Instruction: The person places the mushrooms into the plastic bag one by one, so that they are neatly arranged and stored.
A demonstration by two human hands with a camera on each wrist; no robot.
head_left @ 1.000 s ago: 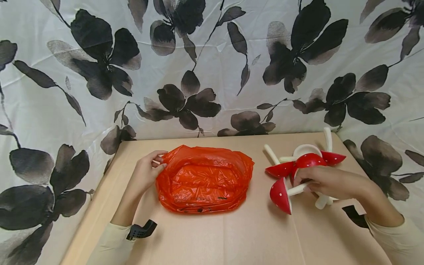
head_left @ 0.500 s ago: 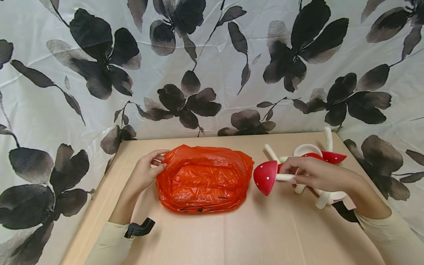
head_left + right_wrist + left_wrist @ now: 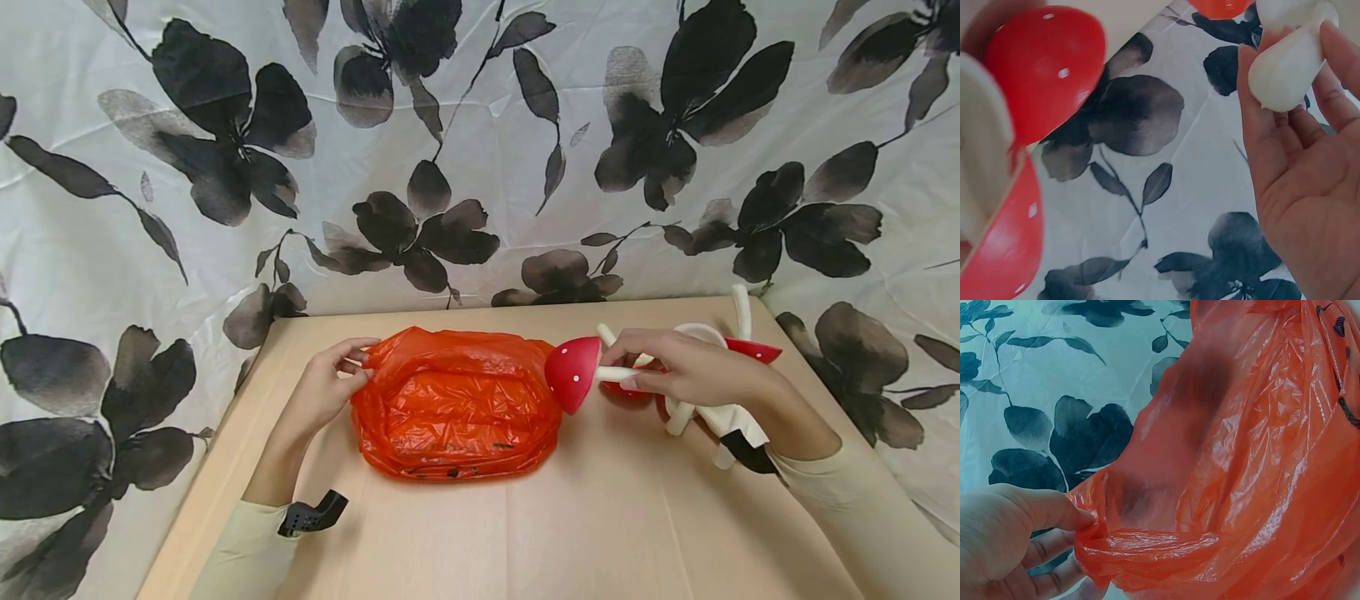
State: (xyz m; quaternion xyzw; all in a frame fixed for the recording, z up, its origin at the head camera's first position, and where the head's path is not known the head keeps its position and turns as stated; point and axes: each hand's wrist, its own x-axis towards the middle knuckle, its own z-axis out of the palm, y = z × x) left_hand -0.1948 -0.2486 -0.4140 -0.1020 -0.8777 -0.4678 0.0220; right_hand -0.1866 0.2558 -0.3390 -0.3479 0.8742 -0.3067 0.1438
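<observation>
An orange-red plastic bag [image 3: 457,408] lies on the table with its mouth spread upward. My left hand [image 3: 327,383] pinches the bag's left rim; the left wrist view shows the thumb and fingers on the gathered film [image 3: 1088,540]. In my right hand [image 3: 690,367] is a toy mushroom [image 3: 573,375] with a white-dotted red cap, gripped by its white stem [image 3: 1285,75]. The cap points left and overlaps the bag's right edge in the head view; whether they touch I cannot tell. The bag's inside is only partly visible.
Several more toy mushrooms lie piled at the table's right, partly behind my right hand, including one with a red cap [image 3: 757,350]. A pale wooden table [image 3: 585,533] carries everything. A floral cloth [image 3: 480,167] hangs behind it.
My right hand has drawn the mushroom out of the pile, moving it left and up to the bag's right edge. My left hand stays at the bag's rim.
</observation>
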